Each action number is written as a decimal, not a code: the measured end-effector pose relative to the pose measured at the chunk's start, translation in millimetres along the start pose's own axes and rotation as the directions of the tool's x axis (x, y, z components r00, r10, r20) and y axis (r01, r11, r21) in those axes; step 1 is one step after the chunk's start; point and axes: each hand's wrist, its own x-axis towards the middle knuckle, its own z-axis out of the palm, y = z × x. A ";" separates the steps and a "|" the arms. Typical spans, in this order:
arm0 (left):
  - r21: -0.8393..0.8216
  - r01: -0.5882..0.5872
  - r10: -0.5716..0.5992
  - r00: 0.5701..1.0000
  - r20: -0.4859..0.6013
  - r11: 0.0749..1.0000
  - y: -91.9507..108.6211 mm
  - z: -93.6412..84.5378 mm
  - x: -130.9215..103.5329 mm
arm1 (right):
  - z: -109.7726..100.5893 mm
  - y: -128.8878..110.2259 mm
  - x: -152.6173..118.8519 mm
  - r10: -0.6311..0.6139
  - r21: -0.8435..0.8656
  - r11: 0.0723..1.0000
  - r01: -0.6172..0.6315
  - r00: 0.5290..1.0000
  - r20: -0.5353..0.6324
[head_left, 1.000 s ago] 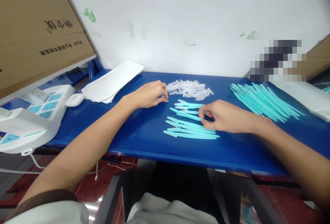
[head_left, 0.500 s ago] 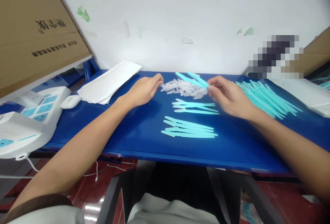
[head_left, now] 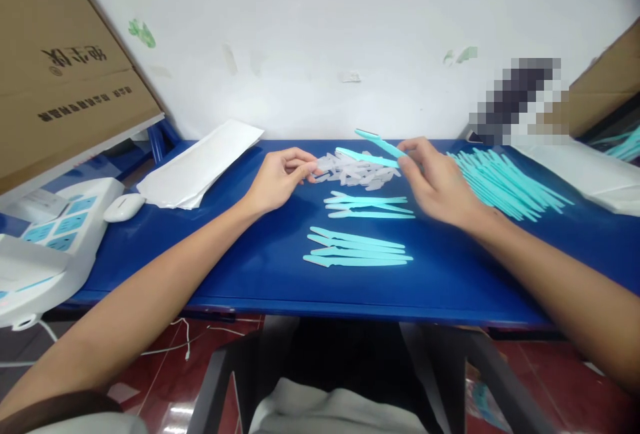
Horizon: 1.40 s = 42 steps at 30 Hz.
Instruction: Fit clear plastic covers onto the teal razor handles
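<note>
Two turquoise eyebrow razors (head_left: 383,145) fan out from between the thumb and fingers of my right hand (head_left: 434,181), their blade ends pointing left above a heap of translucent plastic caps (head_left: 363,173). At the heap's left edge, my left hand (head_left: 284,177) pinches a clear cap (head_left: 324,166) between thumb and fingertips. Nearer to me lie a small group of eyebrow razors (head_left: 367,206) and, in front of it, a second group (head_left: 357,247), some with blade ends to the left. A large pile of the same razors (head_left: 510,181) lies right of my right hand.
White paper sheets (head_left: 200,164) lie at the back left, near a white earbud case (head_left: 124,207) and a white power strip (head_left: 75,234). A cardboard box (head_left: 65,54) leans at the left. A white bag (head_left: 590,174) lies at the right, by the wall.
My right hand's two razors have spread wider apart, one tilting up. My left hand has turned so its thumb and fingertips show at the caps. The view has shifted slightly.
</note>
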 end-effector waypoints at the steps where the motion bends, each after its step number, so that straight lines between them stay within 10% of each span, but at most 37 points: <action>1: -0.016 0.007 -0.007 1.000 -0.013 1.000 1.1 0.6 0.1 | -0.4 0.1 0.1 -0.011 0.001 1.000 0.011 1.000 0.001; 33: -0.089 0.043 -0.055 0.988 -0.144 0.995 2.7 13.5 -2.7 | -6.2 1.7 -0.2 -0.031 0.013 0.999 0.032 0.997 -0.072; 42: -0.078 0.053 -0.062 0.991 -0.121 0.996 5.8 19.0 -3.9 | -3.9 -3.9 -1.9 -0.041 0.014 0.999 0.040 0.997 0.062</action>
